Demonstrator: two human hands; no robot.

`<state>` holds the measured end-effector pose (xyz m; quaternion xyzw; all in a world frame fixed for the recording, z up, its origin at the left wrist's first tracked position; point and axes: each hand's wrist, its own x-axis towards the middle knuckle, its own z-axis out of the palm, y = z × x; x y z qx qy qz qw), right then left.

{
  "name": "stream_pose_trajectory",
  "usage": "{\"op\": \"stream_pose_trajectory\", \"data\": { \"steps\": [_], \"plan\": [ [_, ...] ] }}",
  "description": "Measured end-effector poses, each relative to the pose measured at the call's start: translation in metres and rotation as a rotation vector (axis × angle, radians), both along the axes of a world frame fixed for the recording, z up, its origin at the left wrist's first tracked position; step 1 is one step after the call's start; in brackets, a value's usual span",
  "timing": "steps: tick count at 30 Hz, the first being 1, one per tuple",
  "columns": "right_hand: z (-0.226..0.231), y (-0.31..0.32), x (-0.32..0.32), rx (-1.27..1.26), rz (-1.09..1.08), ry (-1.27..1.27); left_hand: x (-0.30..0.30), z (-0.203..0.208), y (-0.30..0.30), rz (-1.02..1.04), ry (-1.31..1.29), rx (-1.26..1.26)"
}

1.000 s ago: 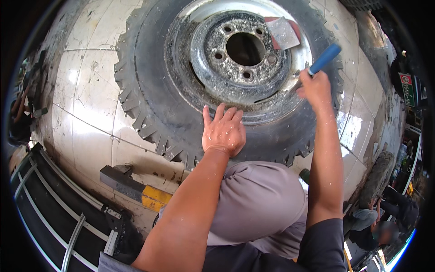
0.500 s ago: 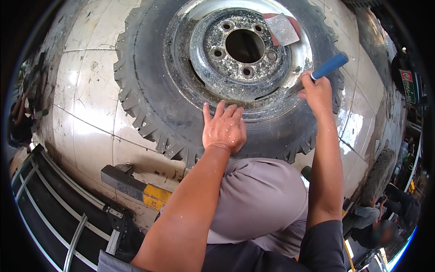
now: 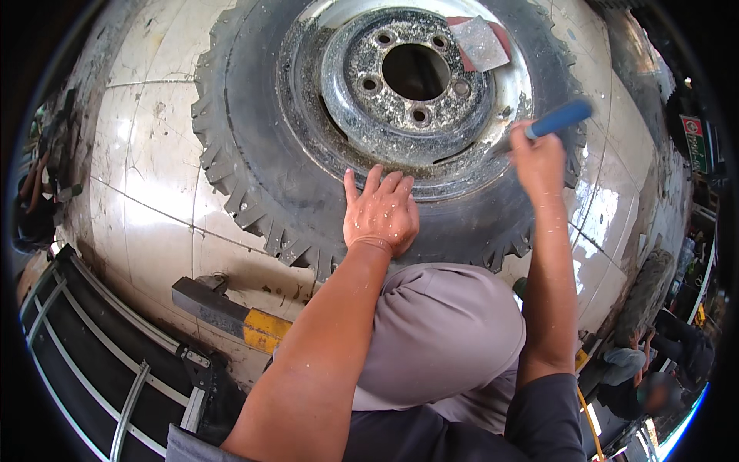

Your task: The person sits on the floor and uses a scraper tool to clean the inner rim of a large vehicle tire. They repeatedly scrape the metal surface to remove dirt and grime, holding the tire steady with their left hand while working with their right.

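A large black tyre with chunky tread lies flat on the floor, mounted on a steel wheel rim whose paint is worn and speckled. My left hand rests on the tyre's near sidewall, fingers spread, fingertips at the rim's edge. In my right hand is a scraper with a thick blue handle; its blade, blurred, points down and left at the right side of the rim. Grey sandpaper with a reddish back lies on the rim's upper right.
Pale, stained tiles surround the tyre. A black and yellow bar is at lower left, beside a black panel with metal rails. Another tyre and a seated person are at the right.
My right hand and the scraper have shifted slightly, with the handle blurred by motion. My left hand stays on the tyre.
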<state>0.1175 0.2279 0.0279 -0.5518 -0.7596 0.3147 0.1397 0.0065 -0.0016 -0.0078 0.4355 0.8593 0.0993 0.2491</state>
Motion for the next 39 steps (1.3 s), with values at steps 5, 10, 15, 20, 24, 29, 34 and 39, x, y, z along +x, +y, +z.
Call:
{"op": "stream_pose_trajectory", "data": {
  "steps": [5, 10, 15, 20, 24, 29, 34, 39],
  "plan": [
    [0.022, -0.011, -0.016, -0.115, -0.002, 0.029, -0.003, 0.001, -0.006, 0.01, 0.003, -0.009],
    [0.001, -0.012, -0.008, -0.015, -0.019, -0.072, -0.003, 0.003, -0.002, 0.013, -0.029, -0.009],
    [0.022, -0.002, -0.018, -0.078, -0.037, 0.036, -0.002, -0.002, -0.005, 0.015, 0.002, 0.009],
    [0.004, -0.002, -0.014, -0.068, -0.028, -0.041, -0.004, 0.001, -0.002, 0.018, -0.011, 0.011],
    [0.011, 0.006, -0.01, -0.11, -0.071, 0.132, -0.001, -0.003, -0.007, 0.013, 0.0, 0.011],
    [0.002, 0.002, -0.009, -0.13, -0.033, 0.082, -0.003, 0.0, -0.002, 0.016, -0.004, 0.004],
    [0.009, 0.008, -0.004, -0.092, -0.005, 0.017, -0.004, 0.003, 0.002, 0.012, 0.018, 0.019],
    [0.009, 0.011, -0.011, -0.087, 0.0, -0.033, -0.003, 0.003, -0.003, 0.007, 0.006, 0.003]
  ]
}}
